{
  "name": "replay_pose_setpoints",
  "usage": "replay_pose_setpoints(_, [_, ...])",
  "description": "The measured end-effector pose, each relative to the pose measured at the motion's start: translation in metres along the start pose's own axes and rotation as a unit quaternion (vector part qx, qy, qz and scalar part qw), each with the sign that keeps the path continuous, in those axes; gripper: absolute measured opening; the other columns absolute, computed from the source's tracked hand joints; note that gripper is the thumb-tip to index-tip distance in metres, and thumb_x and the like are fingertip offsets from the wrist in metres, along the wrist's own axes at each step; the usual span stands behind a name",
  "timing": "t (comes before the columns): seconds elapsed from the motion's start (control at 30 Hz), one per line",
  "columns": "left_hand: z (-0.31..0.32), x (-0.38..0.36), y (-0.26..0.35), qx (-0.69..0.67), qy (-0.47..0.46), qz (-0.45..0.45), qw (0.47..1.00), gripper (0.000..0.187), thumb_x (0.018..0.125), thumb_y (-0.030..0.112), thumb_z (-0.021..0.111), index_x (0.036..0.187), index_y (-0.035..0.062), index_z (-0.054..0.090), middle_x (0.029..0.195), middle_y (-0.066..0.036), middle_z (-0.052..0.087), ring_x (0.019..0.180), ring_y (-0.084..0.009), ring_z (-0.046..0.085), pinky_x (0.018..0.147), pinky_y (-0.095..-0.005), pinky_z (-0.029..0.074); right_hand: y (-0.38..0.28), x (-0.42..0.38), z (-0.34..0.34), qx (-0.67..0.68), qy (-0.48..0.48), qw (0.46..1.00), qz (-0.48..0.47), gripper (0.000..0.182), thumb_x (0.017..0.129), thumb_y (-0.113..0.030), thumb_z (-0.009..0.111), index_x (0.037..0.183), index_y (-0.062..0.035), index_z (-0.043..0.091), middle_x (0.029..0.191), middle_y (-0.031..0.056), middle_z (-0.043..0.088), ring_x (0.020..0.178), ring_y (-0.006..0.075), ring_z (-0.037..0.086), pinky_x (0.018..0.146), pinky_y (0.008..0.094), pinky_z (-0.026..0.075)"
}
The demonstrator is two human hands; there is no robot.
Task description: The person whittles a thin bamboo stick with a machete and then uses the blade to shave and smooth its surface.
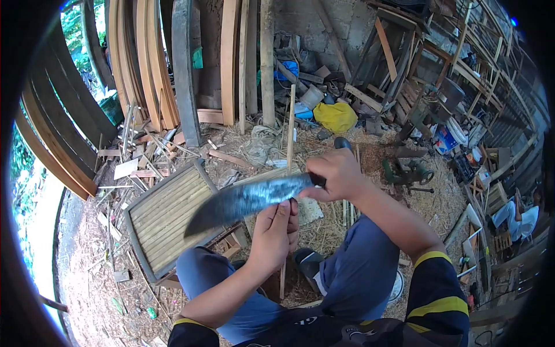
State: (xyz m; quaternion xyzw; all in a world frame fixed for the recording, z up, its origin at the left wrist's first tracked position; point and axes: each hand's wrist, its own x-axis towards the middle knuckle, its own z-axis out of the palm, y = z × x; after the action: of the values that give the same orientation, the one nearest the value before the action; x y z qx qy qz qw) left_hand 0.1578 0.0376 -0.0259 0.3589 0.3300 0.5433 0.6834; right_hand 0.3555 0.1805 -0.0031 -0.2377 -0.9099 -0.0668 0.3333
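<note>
My right hand (338, 173) is wrapped around the handle of a machete (248, 199) with a broad dark blade. The blade points left and slightly down, and its outer end is blurred. Just below the blade, my left hand (274, 234) is closed around a thin wooden strip (291, 130), thumb close to the blade's lower edge. The strip stands nearly upright between my knees, and the blade and my fingers hide its middle. Left of my hands lies a slatted panel (170, 217) with a dark frame.
Long boards (153, 63) lean upright at the back left. A yellow sack (336, 117) lies among scrap by the wall. Wood shavings and offcuts cover the ground. A green metal vise-like tool (407, 172) stands to the right. Another person (516, 218) sits at the far right.
</note>
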Motion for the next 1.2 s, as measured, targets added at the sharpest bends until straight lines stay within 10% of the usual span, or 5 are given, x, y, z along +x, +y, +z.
replay_pose_setpoints(0.5, [0.005,-0.006,-0.004,-0.007,-0.003,-0.016,1.0,0.029,0.113,0.038,0.043,0.099,0.0134,0.048,0.067,0.008,0.028,0.048,-0.0028,0.022,0.041,-0.0226,0.017,0.017,0.0,0.001,0.058,0.067,0.98,0.178,0.059,0.086,-0.067,0.069,0.07,-0.0101,0.062,0.056,0.0084,0.056,0.051,0.0298,0.062,0.05,0.041,0.047])
replay_pose_setpoints(0.6, [0.002,-0.003,-0.007,0.0,-0.005,0.0,1.0,0.03,0.112,0.039,0.043,0.099,0.0133,0.048,0.066,0.008,0.028,0.048,-0.0028,0.023,0.041,-0.0225,0.017,0.002,0.003,-0.005,-0.029,0.031,0.999,-0.022,0.053,0.087,-0.059,0.071,0.078,-0.007,0.07,0.06,0.0113,0.062,0.054,0.0316,0.064,0.05,0.0421,0.047])
replay_pose_setpoints(0.73, [0.002,-0.005,-0.009,0.002,-0.004,-0.002,1.0,0.03,0.112,0.039,0.043,0.1,0.0125,0.048,0.065,0.008,0.028,0.048,-0.0031,0.023,0.041,-0.0227,0.018,0.02,0.005,0.001,0.079,0.084,0.969,0.217,0.059,0.087,-0.065,0.069,0.07,-0.0096,0.061,0.059,0.0094,0.057,0.052,0.0304,0.061,0.05,0.0413,0.046])
replay_pose_setpoints(0.87, [0.003,-0.004,-0.008,0.023,-0.008,0.007,1.0,0.03,0.113,0.039,0.043,0.1,0.0119,0.048,0.065,0.008,0.029,0.047,-0.0033,0.024,0.041,-0.023,0.018,0.004,-0.002,-0.004,-0.004,0.022,0.999,-0.034,0.056,0.089,-0.058,0.071,0.073,-0.0049,0.065,0.06,0.0136,0.061,0.054,0.0324,0.064,0.051,0.0412,0.047])
replay_pose_setpoints(1.2, [-0.001,-0.003,-0.011,0.004,0.011,0.004,1.0,0.028,0.113,0.037,0.043,0.1,0.0119,0.047,0.066,0.007,0.029,0.048,-0.0039,0.025,0.041,-0.0232,0.019,-0.007,-0.001,0.006,0.041,0.028,0.999,0.007,0.052,0.09,-0.053,0.07,0.073,-0.0045,0.062,0.059,0.0108,0.057,0.051,0.0316,0.059,0.05,0.042,0.045])
